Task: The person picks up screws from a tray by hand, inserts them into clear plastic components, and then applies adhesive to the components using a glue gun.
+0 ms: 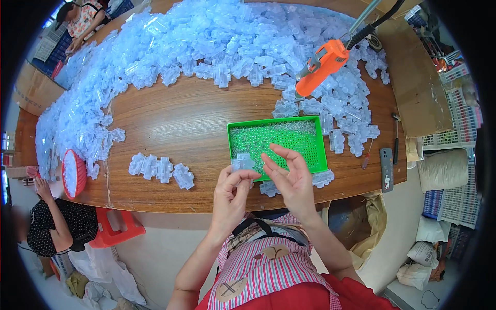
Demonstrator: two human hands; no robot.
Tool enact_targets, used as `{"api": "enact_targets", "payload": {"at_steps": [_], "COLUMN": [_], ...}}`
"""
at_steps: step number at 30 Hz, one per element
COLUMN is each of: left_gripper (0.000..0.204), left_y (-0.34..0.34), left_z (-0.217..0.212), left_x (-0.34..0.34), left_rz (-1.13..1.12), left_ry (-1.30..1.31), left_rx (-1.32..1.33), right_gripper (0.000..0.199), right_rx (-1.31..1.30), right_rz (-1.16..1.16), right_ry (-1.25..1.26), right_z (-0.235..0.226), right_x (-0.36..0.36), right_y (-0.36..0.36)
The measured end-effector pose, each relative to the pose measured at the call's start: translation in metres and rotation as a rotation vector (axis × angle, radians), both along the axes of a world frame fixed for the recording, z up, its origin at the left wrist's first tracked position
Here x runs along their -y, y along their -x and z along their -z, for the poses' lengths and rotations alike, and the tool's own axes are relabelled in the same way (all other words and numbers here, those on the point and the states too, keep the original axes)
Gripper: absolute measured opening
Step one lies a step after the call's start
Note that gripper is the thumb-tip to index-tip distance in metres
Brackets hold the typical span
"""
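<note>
Your left hand (230, 194): curled, apparently pinching a clear plastic piece (243, 163) over the tray's 7 o'clock corner.
Your right hand (292, 181): fingers loosely spread; any tiny item between them, cannot tell.
Green tray (321, 150): 1 o'clock of your left hand, bearing small metal parts (305, 127).
Step, as judged: fitting metal parts. Next move likely calls for steadying the piece while your right fingertips close.

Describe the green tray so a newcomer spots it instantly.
Find the brown wooden table. Near its front edge, by the person's right hand, sits a shallow rectangular tray holding small metal parts. Bright green and perforated, it stands out from pale translucent plastic pieces around it.
</note>
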State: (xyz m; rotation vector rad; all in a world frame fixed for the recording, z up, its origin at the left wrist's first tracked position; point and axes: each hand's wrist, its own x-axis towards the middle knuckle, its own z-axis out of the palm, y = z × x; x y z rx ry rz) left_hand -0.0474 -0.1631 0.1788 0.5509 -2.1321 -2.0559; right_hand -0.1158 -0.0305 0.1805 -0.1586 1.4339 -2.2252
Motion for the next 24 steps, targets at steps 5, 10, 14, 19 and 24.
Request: {"api": "enact_targets", "payload": {"at_steps": [5,10,14,19,24], "left_gripper": [0.012,0.014,0.015,0.015,0.013], "left_y": [0.002,0.004,0.003,0.008,0.007], "left_z": [0.008,0.002,0.006,0.014,0.023], "left_x": [-0.003,-0.003,0.000,-0.004,-0.004], "left_rz": [0.035,-0.023,-0.004,-0.034,-0.043], "left_ry": [-0.194,-0.266,-0.187,-0.355,-0.305], "left_rx": [0.062,0.042,0.052,0.056,0.060], "right_gripper": [0.046,0.050,0.052,0.055,0.055], "right_rx": [-0.580,-0.997,-1.054,-1.018,-0.969], "right_rz": [0.038,0.015,-0.032,-0.051,-0.056], "right_ry": [-0.303,-0.479,-0.475,-0.448,-0.390], "right_z": [0.000,-0.004,0.001,0.004,0.019], "right_x": [0.006,0.011,0.013,0.015,0.016], "right_y": [-0.010,-0.006,-0.006,-0.005,-0.005]}}
